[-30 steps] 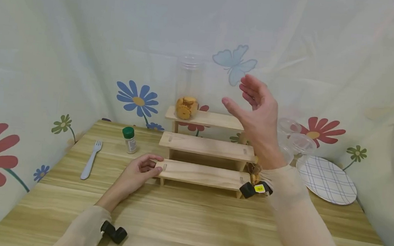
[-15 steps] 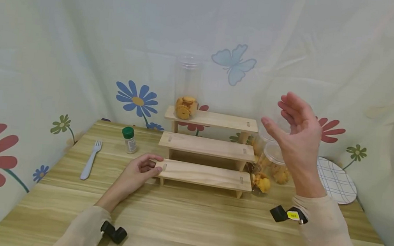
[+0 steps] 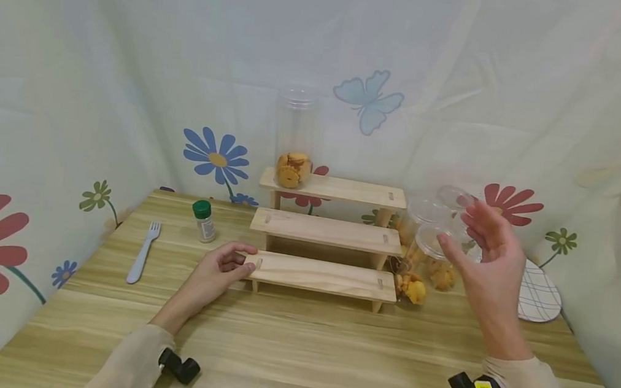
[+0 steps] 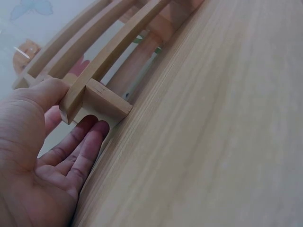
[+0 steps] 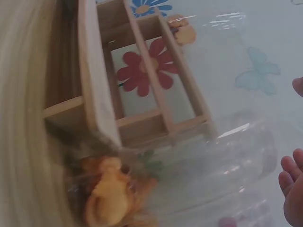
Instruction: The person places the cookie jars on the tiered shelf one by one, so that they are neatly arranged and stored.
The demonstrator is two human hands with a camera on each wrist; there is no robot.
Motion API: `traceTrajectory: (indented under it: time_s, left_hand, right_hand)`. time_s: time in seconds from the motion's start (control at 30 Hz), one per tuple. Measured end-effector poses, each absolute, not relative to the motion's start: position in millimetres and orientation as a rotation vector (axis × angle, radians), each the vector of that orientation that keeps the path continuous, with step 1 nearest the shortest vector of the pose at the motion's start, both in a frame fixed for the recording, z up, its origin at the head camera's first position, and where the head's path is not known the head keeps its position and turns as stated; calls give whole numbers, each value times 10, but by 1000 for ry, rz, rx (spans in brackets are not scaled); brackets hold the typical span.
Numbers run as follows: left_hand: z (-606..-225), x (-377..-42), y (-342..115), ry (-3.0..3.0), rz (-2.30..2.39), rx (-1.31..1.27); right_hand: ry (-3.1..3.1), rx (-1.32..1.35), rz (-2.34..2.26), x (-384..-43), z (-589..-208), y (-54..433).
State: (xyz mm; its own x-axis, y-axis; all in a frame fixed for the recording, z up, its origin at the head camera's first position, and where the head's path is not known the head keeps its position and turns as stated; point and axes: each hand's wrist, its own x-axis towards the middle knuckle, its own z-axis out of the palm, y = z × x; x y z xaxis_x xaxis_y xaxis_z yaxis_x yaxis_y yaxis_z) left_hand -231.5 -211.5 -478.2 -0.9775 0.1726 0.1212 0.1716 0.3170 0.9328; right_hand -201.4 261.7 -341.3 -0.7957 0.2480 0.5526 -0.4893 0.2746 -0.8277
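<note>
A three-tier wooden stand (image 3: 325, 275) sits mid-table. At the left end of its lowest board, my left hand (image 3: 223, 269) grips with the thumb on top; the left wrist view shows the fingers (image 4: 87, 146) below the board. My right hand (image 3: 494, 272) is raised with relaxed, parted fingers and holds nothing. It is beside several clear plastic jars with cookies, and the front jar (image 3: 421, 262) stands right of the stand. In the right wrist view, cookies (image 5: 111, 194) show close up in a jar. Another clear jar (image 3: 296, 137), low-filled with cookies, stands on the top board's left end.
Left of the stand are a green-capped shaker bottle (image 3: 204, 222) and a pale fork (image 3: 144, 253). A checked plate (image 3: 540, 294) lies at the right, partly behind my right hand. A flowered curtain (image 3: 379, 40) encloses the table's back and sides.
My right hand has moved right and down from in front of the stand's right end, uncovering the jars and now covering more of the plate. My left hand has stayed in place.
</note>
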Motion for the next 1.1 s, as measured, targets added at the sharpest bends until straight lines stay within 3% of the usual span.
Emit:
traceTrajectory:
  time_s: [0.47,1.1]
  left_hand:
    - [-4796,-2325,-2114,2535,1809,324]
    - [-4770,-2313,-2123,2527,1819,318]
  right_hand:
    - [-1855,73,1813,-1945,-3928,2754]
    - [-2097,-12,1755,-2038,-4384,2645]
